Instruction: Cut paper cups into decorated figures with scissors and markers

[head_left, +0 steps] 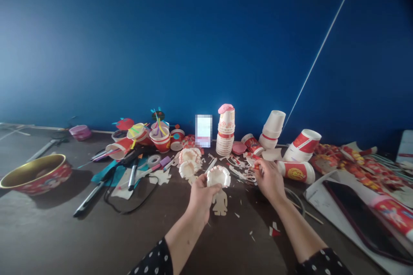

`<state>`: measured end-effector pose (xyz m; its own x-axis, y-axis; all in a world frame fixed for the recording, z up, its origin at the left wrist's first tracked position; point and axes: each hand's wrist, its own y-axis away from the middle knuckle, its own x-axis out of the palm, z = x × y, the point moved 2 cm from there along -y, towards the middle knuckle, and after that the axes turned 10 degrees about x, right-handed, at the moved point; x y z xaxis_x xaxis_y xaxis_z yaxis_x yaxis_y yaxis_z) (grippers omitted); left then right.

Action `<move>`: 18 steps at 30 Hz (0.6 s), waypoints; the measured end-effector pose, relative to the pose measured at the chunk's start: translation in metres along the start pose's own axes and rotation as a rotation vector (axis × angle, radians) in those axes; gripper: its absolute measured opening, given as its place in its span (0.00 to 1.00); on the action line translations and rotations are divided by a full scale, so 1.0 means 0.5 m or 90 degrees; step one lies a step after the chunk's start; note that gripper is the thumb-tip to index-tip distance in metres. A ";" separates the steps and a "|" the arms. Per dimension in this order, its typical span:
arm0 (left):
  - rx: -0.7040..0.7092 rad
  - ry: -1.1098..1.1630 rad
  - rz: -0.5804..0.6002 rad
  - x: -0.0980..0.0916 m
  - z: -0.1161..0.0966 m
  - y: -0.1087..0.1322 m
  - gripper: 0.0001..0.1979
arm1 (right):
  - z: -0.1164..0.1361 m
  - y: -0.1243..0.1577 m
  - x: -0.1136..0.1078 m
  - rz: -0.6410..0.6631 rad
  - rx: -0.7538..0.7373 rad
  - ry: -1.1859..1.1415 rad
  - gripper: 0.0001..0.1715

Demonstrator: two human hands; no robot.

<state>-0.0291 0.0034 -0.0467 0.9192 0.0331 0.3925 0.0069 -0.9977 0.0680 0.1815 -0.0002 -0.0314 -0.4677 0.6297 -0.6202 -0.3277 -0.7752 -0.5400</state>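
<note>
My left hand (201, 197) holds a white paper piece with a frilled, cut edge (218, 176), shaped like a shallow cup, at its near side. My right hand (270, 181) is pinched on a small red-and-white paper scrap (257, 166), mostly hidden by the fingers. White paper offcuts (240, 171) lie just beyond that hand. Below my left hand, a flat paper figure cutout (220, 203) rests on the dark table (64, 223). Two similar frilled paper pieces (189, 160) sit to the left of the cutout's row.
Stacked paper cups (226, 131) and tilted white cups (272, 129) stand against the blue wall (161, 43). Left of them lie markers, tape and a cluster of decorated cups (159, 139). A red-and-gold bowl (35, 174) sits far left, and a dark tablet (355, 217) lies right.
</note>
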 end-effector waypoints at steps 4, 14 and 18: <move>-0.004 0.000 -0.013 -0.003 0.002 -0.001 0.19 | 0.016 0.010 0.008 0.042 -0.063 0.088 0.15; -0.023 0.011 0.006 0.001 0.001 -0.001 0.17 | 0.054 0.022 -0.006 0.046 -0.164 0.144 0.20; -0.040 0.019 -0.008 -0.001 0.006 -0.004 0.17 | 0.068 0.032 -0.010 -0.023 -0.165 0.080 0.18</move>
<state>-0.0282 0.0054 -0.0499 0.9069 0.0488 0.4186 -0.0067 -0.9915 0.1302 0.1508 -0.0174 -0.0174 -0.3489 0.6705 -0.6547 -0.1137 -0.7238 -0.6806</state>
